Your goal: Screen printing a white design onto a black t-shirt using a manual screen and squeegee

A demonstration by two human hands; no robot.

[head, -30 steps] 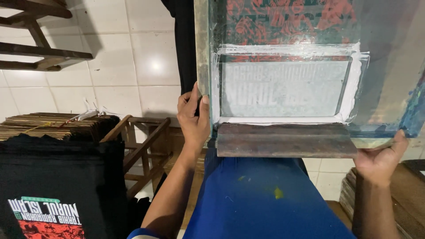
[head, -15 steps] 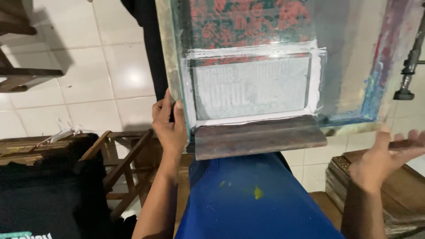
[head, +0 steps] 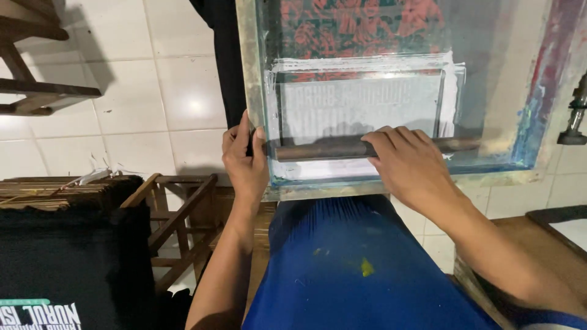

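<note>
Wooden squeegee [head: 367, 148] under right hand [head: 411, 165], left hand [head: 244, 160] seemingly gripping screen frame [head: 252, 91].

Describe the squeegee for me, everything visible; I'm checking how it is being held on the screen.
The squeegee is a long, dark brown bar that looks like worn wood, lying level across the lower part of the printing screen, inside its frame and over the white-taped stencil window. The right hand grips it from above near the middle, fingers wrapped over the top. The left hand sits at its left end, also clasping the frame edge. Its blade edge is hidden. White ink smears show just below it.
</note>
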